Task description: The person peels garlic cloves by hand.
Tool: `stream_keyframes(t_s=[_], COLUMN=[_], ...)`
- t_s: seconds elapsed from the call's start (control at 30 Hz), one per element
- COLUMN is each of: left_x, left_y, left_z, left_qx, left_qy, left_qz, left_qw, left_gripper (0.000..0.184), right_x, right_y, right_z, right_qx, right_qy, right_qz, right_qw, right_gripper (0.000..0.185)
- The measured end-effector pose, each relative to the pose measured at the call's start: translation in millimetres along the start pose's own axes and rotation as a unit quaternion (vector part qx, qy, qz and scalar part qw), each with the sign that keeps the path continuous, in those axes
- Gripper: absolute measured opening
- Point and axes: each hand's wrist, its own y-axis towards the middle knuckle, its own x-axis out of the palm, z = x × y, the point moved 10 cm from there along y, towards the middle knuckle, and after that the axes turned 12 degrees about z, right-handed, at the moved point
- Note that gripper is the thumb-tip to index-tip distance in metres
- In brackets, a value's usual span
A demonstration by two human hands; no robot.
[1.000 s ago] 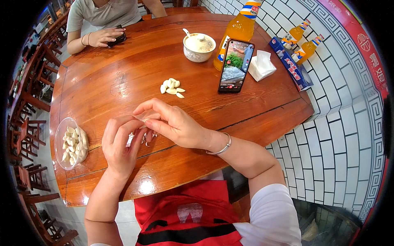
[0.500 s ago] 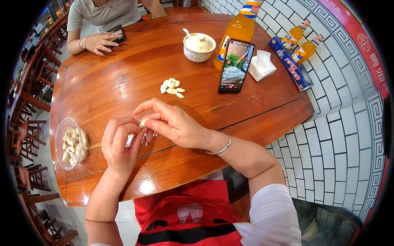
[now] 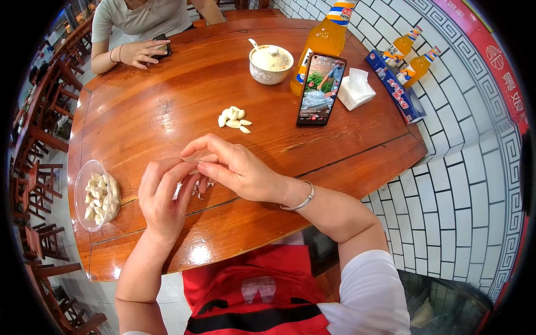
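My left hand [image 3: 165,192] and my right hand [image 3: 243,170] meet over the near part of the wooden table, fingertips pinched together. A garlic clove between them is almost wholly hidden by the fingers. Bits of garlic skin [image 3: 200,195] lie below the fingertips, partly covered by my left hand. Beyond my hands is a small pile of peeled garlic cloves [image 3: 233,116]. Left of my left hand, a clear plastic tub [image 3: 115,196] holds many more cloves.
Across the wooden table [image 3: 184,95], a person's hand [image 3: 139,54] rests on a dark phone [image 3: 162,49]. A lidded bowl [image 3: 269,75] with a spoon, a propped phone [image 3: 321,92], a big orange bottle [image 3: 325,40], tissues [image 3: 357,90] and a blue box [image 3: 393,86] stand toward the tiled wall.
My fingers have shifted slightly around the garlic clove, which showed between them before and is now nearly covered. The other person's hand has moved a little over their phone.
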Motion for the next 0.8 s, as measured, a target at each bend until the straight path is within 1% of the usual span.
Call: stream_keyframes(t_s=[0.1, 0.2, 0.8], left_x=[0.1, 0.4, 0.5], left_y=[0.3, -0.2, 2.4], left_z=[0.5, 0.1, 3.0], left_qx=[0.001, 0.0, 0.009], left_qy=[0.003, 0.001, 0.013], left_qz=[-0.001, -0.001, -0.004], left_qw=[1.0, 1.0, 1.0], left_gripper=[0.03, 0.03, 0.03], right_x=[-1.6, 0.1, 0.9], right_y=[1.4, 0.3, -0.2], right_z=[-3.4, 0.1, 0.3], right_qx=[-0.027, -0.002, 0.01], right_qy=[0.007, -0.005, -0.002], right_qz=[0.028, -0.004, -0.003], right_qw=[0.999, 1.0, 1.0], right_gripper=[0.021, 0.025, 0.025])
